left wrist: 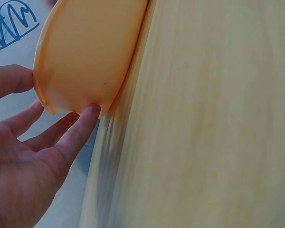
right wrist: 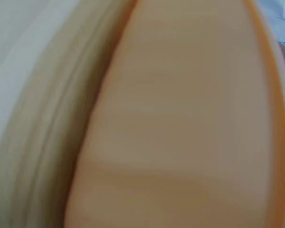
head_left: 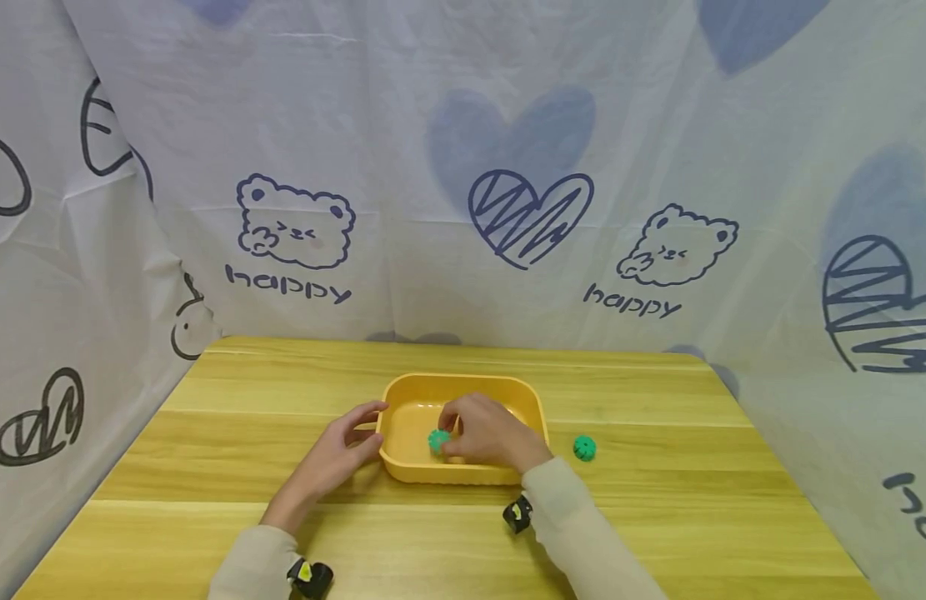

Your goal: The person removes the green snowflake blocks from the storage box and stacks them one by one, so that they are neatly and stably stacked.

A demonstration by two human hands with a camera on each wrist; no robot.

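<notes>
A yellow rectangular tray (head_left: 463, 476) with rounded corners and raised walls stands on the wooden table. At its left end is my left hand (head_left: 341, 452), the fingertips and thumb touching the end wall and rim. In the left wrist view, those fingers (left wrist: 83, 126) are fairly straight against the tray wall (left wrist: 92, 52). My right hand (head_left: 485, 431) reaches inside the tray and pinches a small green notched round piece (head_left: 437, 441) between thumb and fingers. The tray's outer side (right wrist: 180, 118) fills most of the right wrist view, hiding nearly all of that hand.
A second green notched round piece (head_left: 584, 447) lies on the table (head_left: 658, 500) to the right of the tray. Behind the table hangs a white cloth (head_left: 410, 292) printed with bears and hearts.
</notes>
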